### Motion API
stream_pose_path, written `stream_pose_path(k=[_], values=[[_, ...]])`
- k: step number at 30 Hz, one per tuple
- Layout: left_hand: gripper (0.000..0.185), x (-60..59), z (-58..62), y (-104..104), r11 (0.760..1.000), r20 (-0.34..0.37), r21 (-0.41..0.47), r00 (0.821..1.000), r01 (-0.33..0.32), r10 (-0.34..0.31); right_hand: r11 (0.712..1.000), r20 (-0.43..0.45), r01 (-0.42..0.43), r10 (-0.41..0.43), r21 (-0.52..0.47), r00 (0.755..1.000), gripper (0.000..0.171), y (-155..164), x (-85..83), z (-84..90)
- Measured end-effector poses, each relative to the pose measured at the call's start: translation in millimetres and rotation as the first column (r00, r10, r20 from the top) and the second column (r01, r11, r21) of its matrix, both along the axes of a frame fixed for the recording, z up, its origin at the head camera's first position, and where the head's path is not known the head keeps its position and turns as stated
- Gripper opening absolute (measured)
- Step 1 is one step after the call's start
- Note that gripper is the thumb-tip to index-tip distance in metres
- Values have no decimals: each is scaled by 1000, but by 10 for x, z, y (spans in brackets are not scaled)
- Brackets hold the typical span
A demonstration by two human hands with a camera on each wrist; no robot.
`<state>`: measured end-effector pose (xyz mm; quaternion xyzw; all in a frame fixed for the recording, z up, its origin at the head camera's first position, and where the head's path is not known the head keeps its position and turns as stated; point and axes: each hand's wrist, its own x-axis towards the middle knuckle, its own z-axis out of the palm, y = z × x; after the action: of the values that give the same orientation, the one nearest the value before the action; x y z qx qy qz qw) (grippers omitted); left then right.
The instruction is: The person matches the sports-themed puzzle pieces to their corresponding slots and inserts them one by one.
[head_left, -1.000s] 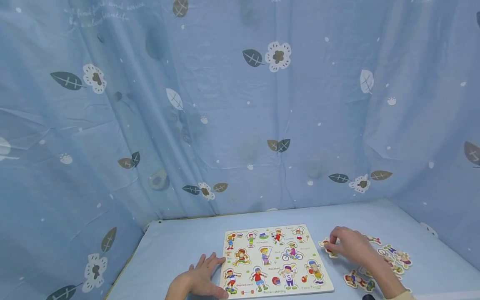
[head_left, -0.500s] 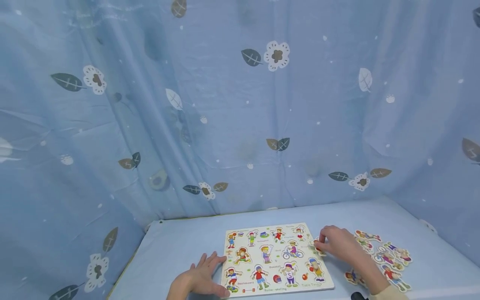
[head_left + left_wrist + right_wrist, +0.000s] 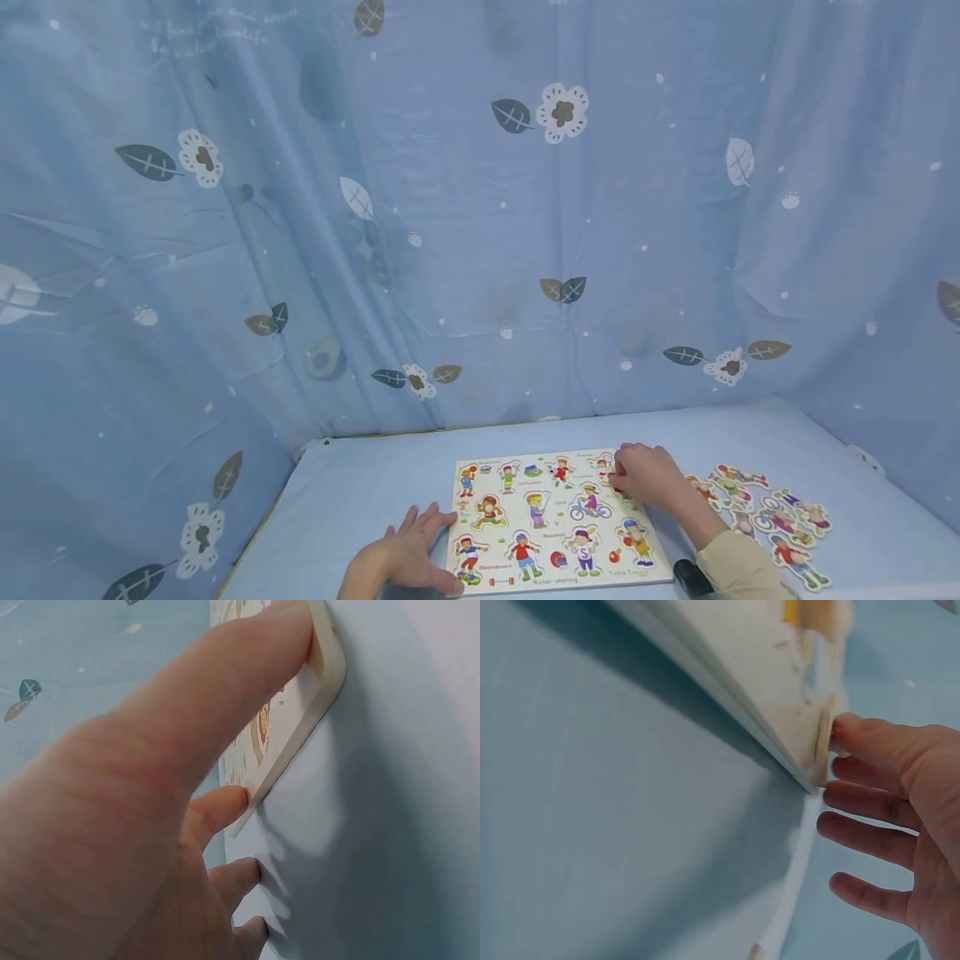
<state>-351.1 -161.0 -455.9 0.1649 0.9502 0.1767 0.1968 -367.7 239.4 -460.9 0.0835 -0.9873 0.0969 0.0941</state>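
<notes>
**Two hands at a wooden sports puzzle board**

A wooden puzzle board (image 3: 558,521) printed with cartoon sports figures is lying flat on a table covered in light blue cloth (image 3: 352,500), near the front edge and roughly centred before the person. The left hand (image 3: 405,557) is resting at the board's left edge with its fingers spread and nearly straight; in the left wrist view the thumb (image 3: 225,690) is pressing down on the board's rounded corner (image 3: 330,667) while the other fingertips are lying on the cloth just beside the edge. Nothing is being gripped by this hand.

The right hand (image 3: 647,473) is sitting over the board's upper right part, near the far right corner. In the right wrist view its thumb and forefinger (image 3: 870,739) are pinching a thin, flat puzzle piece (image 3: 823,746) that is standing edge-on against the board's rim (image 3: 727,682), while the remaining three fingers are hanging loose and spread. The picture on that piece cannot be made out.

To the right of the board, a scatter of loose figure pieces (image 3: 772,521) is lying on the cloth, well apart from the left hand. A blue curtain (image 3: 480,208) patterned with leaves and flowers is hanging behind and around the table.
</notes>
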Motion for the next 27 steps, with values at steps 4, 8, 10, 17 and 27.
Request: stream_pose_path(k=[4,8,10,17,27], values=[[93,3,35,5,1000,9,-2,1000,-7,7,1000,-18,5,-6,-31,1000,30,-36,-79,-37],[89,35,77,20,1000,7,-2,1000,-8,8,999,2,25,-25,-48,1000,29,-63,-142,-25],[86,37,67,24,1000,7,-2,1000,-9,9,999,21,29,-29,-34,999,28,-74,-168,-8],[97,-13,-16,3,1000,24,25,1000,-17,16,1000,31,23,-23,-13,999,23,-125,-248,52],[96,-34,-53,-22,999,-5,46,1000,4,-4,999,-12,34,-34,-12,999,22,-194,-271,53]])
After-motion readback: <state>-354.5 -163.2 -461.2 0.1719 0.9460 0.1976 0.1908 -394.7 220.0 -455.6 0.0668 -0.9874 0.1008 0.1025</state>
